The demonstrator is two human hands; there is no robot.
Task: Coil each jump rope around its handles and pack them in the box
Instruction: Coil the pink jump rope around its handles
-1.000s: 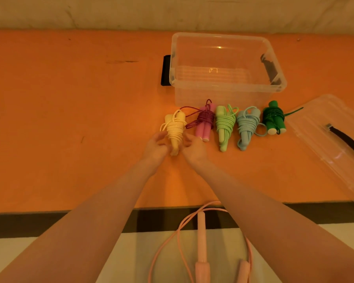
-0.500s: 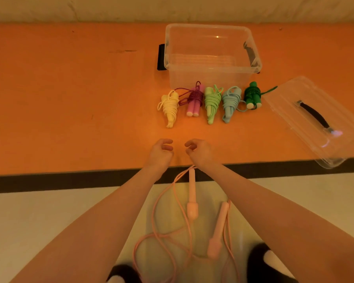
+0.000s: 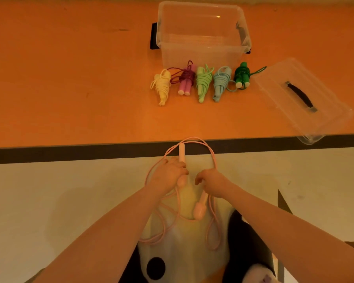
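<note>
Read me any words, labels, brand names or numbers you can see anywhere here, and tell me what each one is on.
None: no readable text shows in this view.
Clear box: no label or print visible on its walls.
Clear lid: only a dark handle, no writing.
Five coiled jump ropes: no markings visible on handles.
Pink jump rope in the hands: no marking visible.
Orange table: only scuffs, no lettering.

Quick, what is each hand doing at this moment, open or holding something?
Left hand: closed around one handle of the pink jump rope.
Right hand: fingers curled at the pink cord and the second handle; a firm grip cannot be told.
</note>
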